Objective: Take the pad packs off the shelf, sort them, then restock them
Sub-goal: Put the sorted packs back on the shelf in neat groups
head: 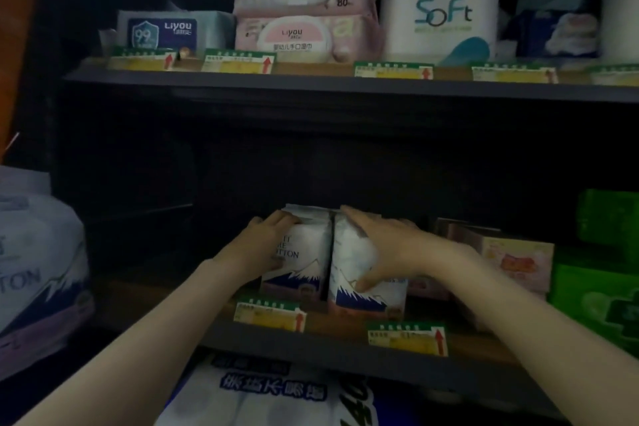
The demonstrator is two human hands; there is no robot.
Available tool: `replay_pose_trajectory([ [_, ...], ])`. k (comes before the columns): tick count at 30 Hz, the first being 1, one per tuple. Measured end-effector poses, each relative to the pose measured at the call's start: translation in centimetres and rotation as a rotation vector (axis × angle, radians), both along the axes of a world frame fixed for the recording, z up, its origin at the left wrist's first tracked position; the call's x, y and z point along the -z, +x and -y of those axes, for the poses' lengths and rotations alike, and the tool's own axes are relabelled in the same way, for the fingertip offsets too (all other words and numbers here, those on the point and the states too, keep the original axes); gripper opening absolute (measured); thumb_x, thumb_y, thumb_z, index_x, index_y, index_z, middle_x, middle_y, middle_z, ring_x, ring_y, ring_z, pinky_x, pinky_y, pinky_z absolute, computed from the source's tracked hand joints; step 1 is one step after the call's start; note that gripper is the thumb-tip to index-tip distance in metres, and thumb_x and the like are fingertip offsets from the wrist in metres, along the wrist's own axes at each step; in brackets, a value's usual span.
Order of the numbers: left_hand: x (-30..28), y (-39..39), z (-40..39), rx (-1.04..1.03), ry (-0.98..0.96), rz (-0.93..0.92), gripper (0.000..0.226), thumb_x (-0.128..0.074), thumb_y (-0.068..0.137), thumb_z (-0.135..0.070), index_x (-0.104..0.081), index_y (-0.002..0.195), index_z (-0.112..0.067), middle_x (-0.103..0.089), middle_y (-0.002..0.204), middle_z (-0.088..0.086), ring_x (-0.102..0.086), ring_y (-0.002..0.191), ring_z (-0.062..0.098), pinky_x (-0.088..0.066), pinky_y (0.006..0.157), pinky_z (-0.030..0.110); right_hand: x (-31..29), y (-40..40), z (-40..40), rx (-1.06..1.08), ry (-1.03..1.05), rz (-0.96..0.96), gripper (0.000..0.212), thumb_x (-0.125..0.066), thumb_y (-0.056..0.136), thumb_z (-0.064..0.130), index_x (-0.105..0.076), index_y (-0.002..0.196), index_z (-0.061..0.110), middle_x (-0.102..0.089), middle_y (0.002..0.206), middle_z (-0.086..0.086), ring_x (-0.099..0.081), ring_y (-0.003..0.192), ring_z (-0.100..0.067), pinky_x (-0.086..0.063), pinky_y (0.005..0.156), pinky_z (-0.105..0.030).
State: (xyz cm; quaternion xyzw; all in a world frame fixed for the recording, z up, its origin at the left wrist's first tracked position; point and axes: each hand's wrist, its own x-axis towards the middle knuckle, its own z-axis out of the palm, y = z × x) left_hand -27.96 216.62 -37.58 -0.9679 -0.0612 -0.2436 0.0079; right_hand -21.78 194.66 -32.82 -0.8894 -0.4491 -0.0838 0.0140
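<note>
The left hand's fingers (281, 218) curl over the top left corner of the left pad pack (304, 252), with the thumb low on its front face, so the left hand (266, 245) grips that pack from its left side. The right hand's fingers (356, 218) lie spread over the top of the right pad pack (349, 259), and its thumb presses low on the front; the right hand (387, 249) holds this pack. Both white packs with a blue mountain print stand upright and touching each other at the front of the middle shelf (345, 348). Just right of the right pad pack sits a pink box (515, 259), and further right green packs (594, 297). Below the two packs, price tags (269, 316) hang on the shelf edge.
</note>
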Motion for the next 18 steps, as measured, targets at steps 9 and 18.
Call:
replay_pose_trajectory([
  [9, 0.7, 4.7, 1.9, -0.429, 0.311, 0.113, 0.051, -0.044, 0.095, -0.017, -0.024, 0.142, -0.009, -0.025, 0.143, 0.010, -0.028, 0.128, 0.029, -0.037, 0.095, 0.031, 1.0, 1.7, -1.3, 0.032, -0.035, 0.116, 0.097, -0.076, 0.069, 0.048, -0.023, 0.145, 0.021, -0.036, 0.146, 0.002, -0.032, 0.134, -0.019, -0.012, 0.114, -0.042],
  [18, 1.3, 5.2, 1.5, -0.252, 0.305, 0.061, 0.079, -0.057, 0.089, -0.034, -0.005, 0.149, -0.029, -0.013, 0.151, 0.003, -0.019, 0.133, 0.036, -0.032, 0.102, 0.042, 1.8, 1.9, -1.5, 0.043, 0.011, 0.146, 0.095, -0.077, 0.068, 0.047, -0.025, 0.143, 0.020, -0.038, 0.143, 0.001, -0.033, 0.132, -0.020, -0.016, 0.114, -0.044],
])
